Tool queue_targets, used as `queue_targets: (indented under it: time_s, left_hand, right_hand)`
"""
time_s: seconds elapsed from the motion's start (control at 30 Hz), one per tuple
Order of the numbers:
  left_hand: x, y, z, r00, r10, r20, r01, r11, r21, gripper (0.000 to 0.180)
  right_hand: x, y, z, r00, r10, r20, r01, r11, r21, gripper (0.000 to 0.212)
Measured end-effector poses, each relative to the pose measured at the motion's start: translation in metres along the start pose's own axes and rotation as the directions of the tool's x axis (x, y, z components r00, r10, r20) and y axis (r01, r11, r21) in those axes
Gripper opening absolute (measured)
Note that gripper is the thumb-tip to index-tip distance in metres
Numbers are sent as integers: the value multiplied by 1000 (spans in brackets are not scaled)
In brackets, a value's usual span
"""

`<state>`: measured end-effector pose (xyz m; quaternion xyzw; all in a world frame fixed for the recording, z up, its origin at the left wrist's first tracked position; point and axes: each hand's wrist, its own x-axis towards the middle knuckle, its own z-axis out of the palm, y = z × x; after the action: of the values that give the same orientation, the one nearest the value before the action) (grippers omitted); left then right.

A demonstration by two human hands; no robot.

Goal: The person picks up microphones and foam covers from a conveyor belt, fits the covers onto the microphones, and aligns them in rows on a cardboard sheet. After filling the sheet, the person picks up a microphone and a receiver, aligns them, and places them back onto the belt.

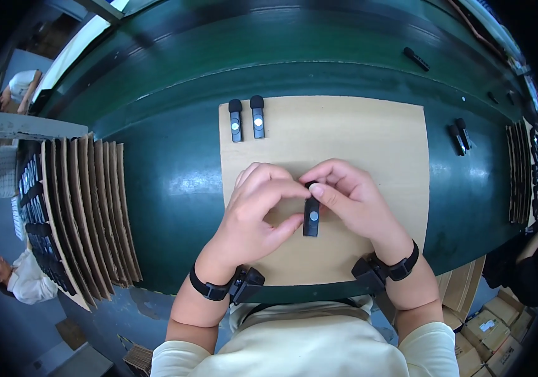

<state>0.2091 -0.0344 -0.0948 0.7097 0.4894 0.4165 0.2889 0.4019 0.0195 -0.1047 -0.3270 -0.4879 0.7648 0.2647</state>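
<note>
Over a flat cardboard sheet point(369, 135), both my hands meet at a small black clip-on microphone point(311, 223) with a pale round spot on its front. My right hand point(350, 198) pinches its dark top end between thumb and fingers. At the same end, the fingertips of my left hand point(256, 210) close in from the side, its thumb near the microphone's body. Fingers partly cover the top, so whether a foam cap sits there is hard to see. Two similar microphones with black foam tops, one point(236, 122) beside the other point(258, 119), lie at the sheet's far left corner.
The sheet lies on a green table point(168, 182). Upright cardboard sheets point(96, 213) stand at the left, more cardboard point(518, 173) at the right. Loose microphones point(459, 137) lie right of the sheet, another black piece point(416, 59) farther back. Cartons point(489, 327) sit low right; other people are around.
</note>
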Motion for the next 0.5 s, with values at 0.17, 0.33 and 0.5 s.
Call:
queue_targets:
  time_s: [0.17,0.33,0.5]
  left_hand:
    - [-3,-9,5,991,-121,49,113,985,133,42]
    - [-6,-11,5,988,-144,60,136,984,117,39]
    - [-8,-12,6,978,-189,86,177,976,128,37]
  right_hand:
    - [9,6,-10,972,-199,-124,181,973,-146,21]
    - [15,-7,-7,960,-189,-206,123,947,-296,22]
    - [42,-34,-11,951,-269,-149,139,808,-573,25]
